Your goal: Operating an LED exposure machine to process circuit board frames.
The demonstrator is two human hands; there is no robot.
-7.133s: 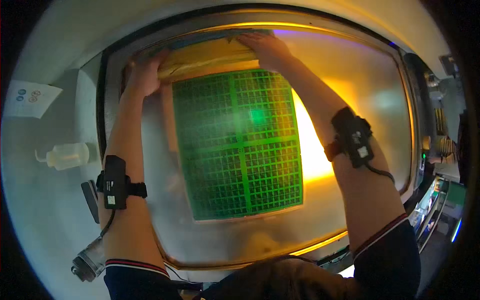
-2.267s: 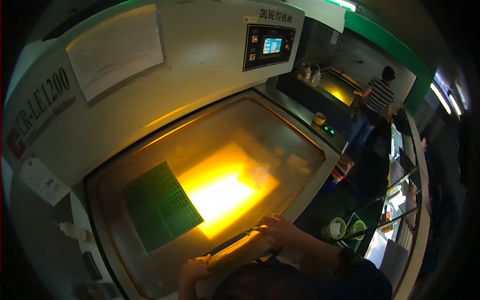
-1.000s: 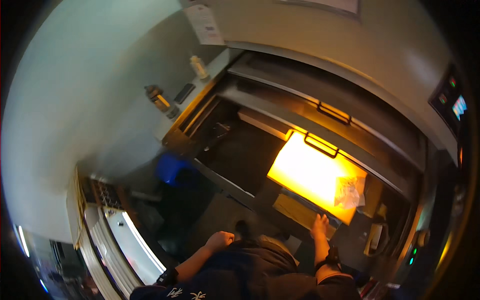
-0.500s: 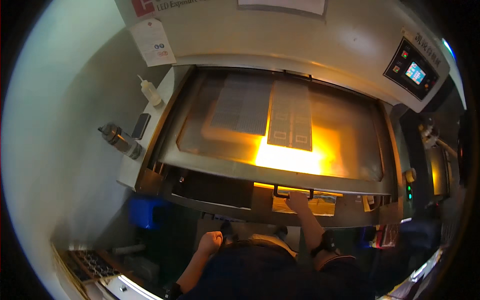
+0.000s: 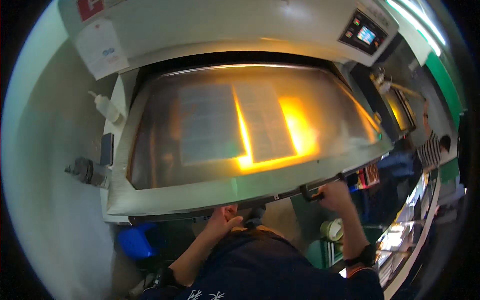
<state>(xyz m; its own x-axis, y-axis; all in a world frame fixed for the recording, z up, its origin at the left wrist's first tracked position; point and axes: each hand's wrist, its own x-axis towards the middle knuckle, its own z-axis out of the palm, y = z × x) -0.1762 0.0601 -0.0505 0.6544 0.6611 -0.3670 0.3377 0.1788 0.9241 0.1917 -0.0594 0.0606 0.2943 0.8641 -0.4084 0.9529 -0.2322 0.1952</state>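
My right hand (image 5: 336,196) is wrapped round the black handle (image 5: 312,195) on the front edge of a wide, light metal frame (image 5: 215,194). A shiny, see-through sheet spans this frame. Beneath the sheet lie a grey patterned panel (image 5: 209,125) and a second one (image 5: 265,122) to its right, with yellow-orange light glowing round them. My left hand (image 5: 222,221) is close to the frame's front edge, near my body. Its fingers are curled and the thumb sticks out; what they hold, if anything, is hidden.
On the left ledge are a squeeze bottle (image 5: 107,108), a phone (image 5: 107,149) and a dark-capped bottle (image 5: 89,171). A blue bin (image 5: 136,242) stands below. The machine's control panel (image 5: 362,32) is at the upper right. Another person in a striped top (image 5: 429,151) is at far right.
The frame has risen and come toward me, with my right hand still on its handle. It now covers the opening below. My left hand has moved up to its edge. The view has shifted right.
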